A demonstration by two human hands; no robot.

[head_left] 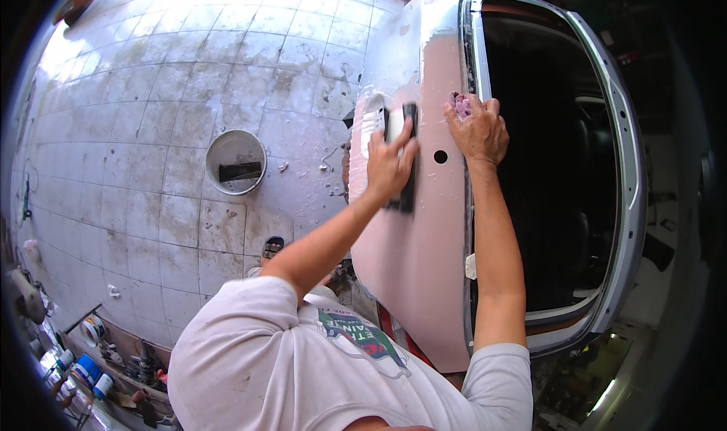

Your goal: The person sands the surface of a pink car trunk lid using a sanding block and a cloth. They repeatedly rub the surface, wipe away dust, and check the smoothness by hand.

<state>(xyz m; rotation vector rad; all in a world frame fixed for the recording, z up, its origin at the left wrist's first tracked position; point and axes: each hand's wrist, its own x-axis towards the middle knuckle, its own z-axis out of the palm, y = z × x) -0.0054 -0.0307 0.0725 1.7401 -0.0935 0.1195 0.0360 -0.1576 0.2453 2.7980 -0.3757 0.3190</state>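
Observation:
A car body panel (435, 264), coated in matt pink with grey patches at its far end, stretches away in front of me. My left hand (389, 163) grips a long dark sanding block (408, 194) laid flat on the pink surface; hand and block are smeared by motion. To its right, my right hand (483, 134) rests along the window edge, its fingers closed on a crumpled pink-purple cloth (462, 105). Wet drops and streaks show on the panel around the block. A round black hole (440, 157) lies between the two hands.
A white bucket (213, 152) with a dark flat piece inside stands on the tiled floor (144, 158) to the left. Right of the panel is the dark window opening (553, 173) within its frame. Bottles and tools crowd a rack (129, 355) at lower left.

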